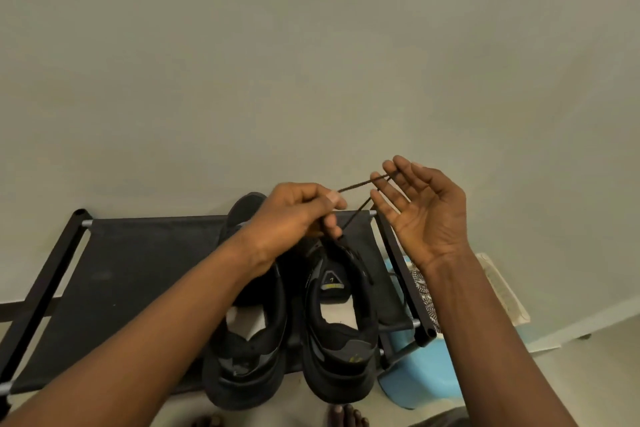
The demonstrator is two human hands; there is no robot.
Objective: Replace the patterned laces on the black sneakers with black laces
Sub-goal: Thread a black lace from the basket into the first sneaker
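Observation:
Two black sneakers stand side by side on a black fabric rack (138,253), toes toward the wall: the left sneaker (246,350) and the right sneaker (341,340). A black lace (358,185) rises from the right sneaker's front. My left hand (298,215) pinches this lace above the shoe. The lace loops around the raised fingers of my right hand (422,208), whose palm faces me with fingers spread. Patterned black-and-white laces (424,291) lie in a heap to the right of the rack, partly behind my right forearm.
A light blue tub (415,378) stands on the floor under the rack's right end. A pale flat object (502,291) leans by the wall at right. A plain wall fills the view behind. My bare toes (343,416) show at the bottom edge.

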